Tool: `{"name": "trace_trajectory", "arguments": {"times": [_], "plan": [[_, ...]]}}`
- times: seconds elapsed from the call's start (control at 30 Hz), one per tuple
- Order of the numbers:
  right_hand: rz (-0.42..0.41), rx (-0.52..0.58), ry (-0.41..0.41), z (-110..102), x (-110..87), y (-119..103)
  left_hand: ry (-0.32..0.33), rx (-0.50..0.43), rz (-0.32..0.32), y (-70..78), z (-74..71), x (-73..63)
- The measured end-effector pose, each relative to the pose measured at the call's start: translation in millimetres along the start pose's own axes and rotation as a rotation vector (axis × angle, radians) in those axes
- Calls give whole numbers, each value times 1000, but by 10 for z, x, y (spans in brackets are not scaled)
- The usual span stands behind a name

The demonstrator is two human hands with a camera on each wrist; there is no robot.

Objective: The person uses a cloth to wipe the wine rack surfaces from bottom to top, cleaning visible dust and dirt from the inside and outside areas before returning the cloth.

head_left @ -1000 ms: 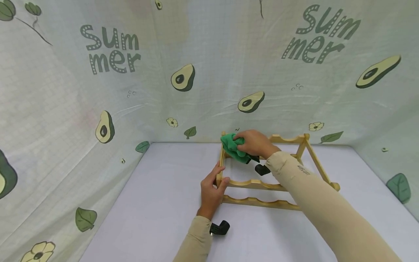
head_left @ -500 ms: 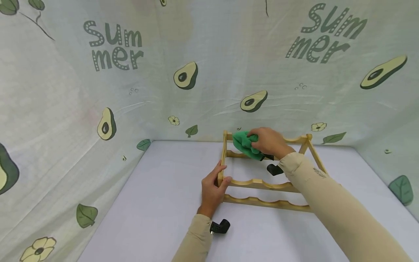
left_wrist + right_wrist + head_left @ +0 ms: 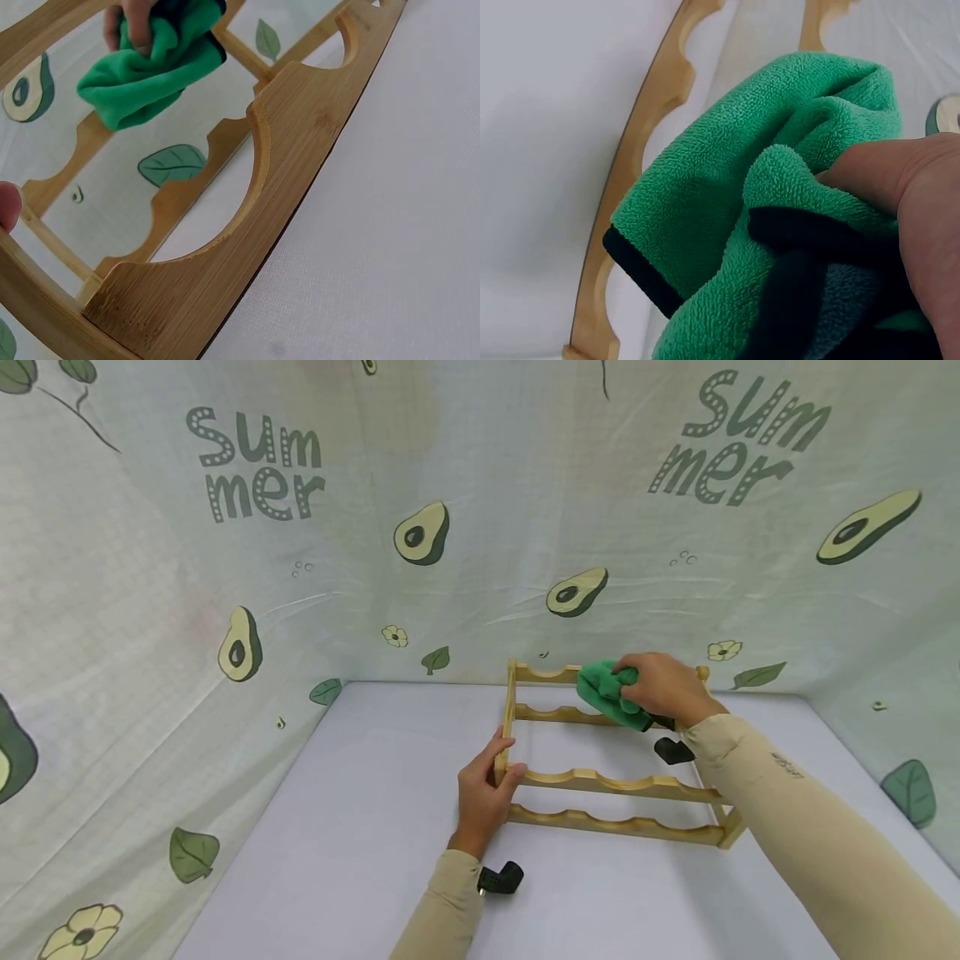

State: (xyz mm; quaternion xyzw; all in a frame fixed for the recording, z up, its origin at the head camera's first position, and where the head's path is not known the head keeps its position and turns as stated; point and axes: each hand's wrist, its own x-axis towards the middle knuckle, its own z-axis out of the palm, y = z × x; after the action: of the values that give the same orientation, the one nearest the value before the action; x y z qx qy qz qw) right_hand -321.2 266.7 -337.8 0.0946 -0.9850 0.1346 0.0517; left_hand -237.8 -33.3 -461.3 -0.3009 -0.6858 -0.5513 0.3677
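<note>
Green bunched cloth, pinched in right hand, press along rear of scalloped tan-wood rack gripped by left hand.

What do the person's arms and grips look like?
The left sleeve and right sleeve are beige and reach the wrists; the right has small dark lettering. A left black gadget and right black gadget stick out near the wrists. The left grip and right grip wear no gloves.

We stretch our right arm farther forward, slanting inward, the right hand gripping with curled fingers. Our left arm reaches less far, the left hand gripping between thumb and fingers.
</note>
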Motion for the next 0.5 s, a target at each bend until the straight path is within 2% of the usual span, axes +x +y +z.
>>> {"name": "trace_trajectory", "arguments": {"times": [0.13, 0.5], "plan": [[10, 13, 12, -22, -39, 81, -6, -2, 0, 90, -30, 35], [99, 40, -15, -185, -115, 301, -8, -8, -21, 85, -18, 35]]}}
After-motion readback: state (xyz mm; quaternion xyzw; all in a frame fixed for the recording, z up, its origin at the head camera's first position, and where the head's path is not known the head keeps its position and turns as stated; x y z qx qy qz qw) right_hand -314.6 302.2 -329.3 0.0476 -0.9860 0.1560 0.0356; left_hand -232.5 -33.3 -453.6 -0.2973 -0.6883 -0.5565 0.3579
